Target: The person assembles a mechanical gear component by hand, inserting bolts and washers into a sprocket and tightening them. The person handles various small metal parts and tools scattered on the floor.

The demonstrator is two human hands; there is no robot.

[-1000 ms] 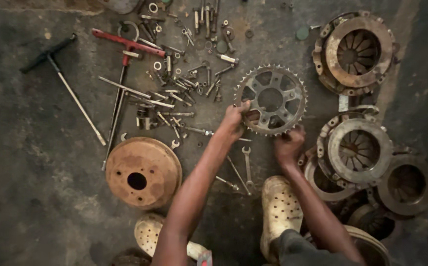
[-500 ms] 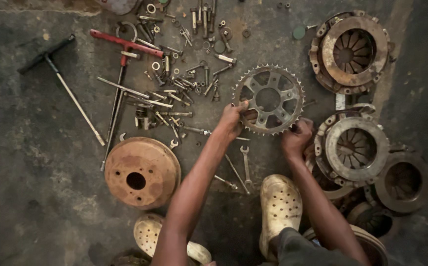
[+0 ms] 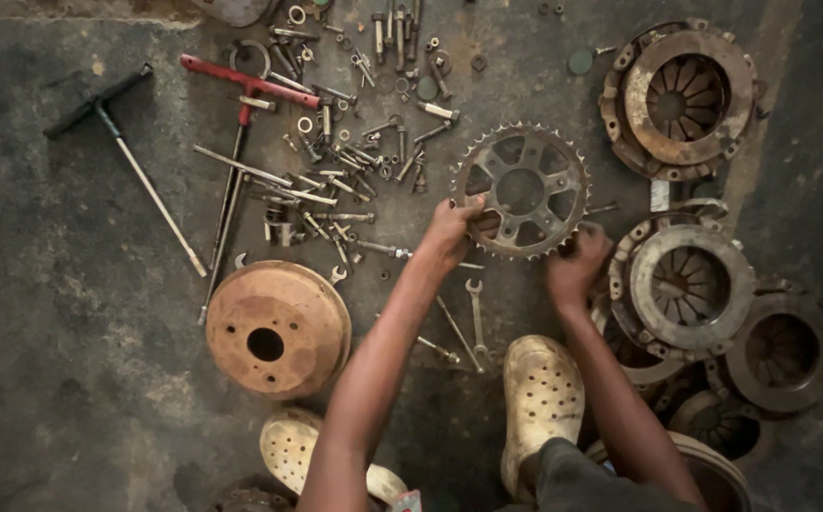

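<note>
Left hand (image 3: 451, 230) clamped on lower-left rim of toothed sprocket (image 3: 521, 190), fingers wrapped over the teeth. Right hand (image 3: 575, 264) closed on lower-right rim of same sprocket. Sprocket flat on dark concrete floor (image 3: 70, 341), amid scattered parts. Just left: loose bolts (image 3: 336, 180) and long rods. Below: open-ended wrench (image 3: 476, 318). Lower left: rusty brake drum (image 3: 277, 328). Right: stacked clutch plates (image 3: 688, 284), another (image 3: 685, 95) above. Far left: T-handle wrench (image 3: 127, 152). Pale clogs (image 3: 541, 403) at bottom.
</note>
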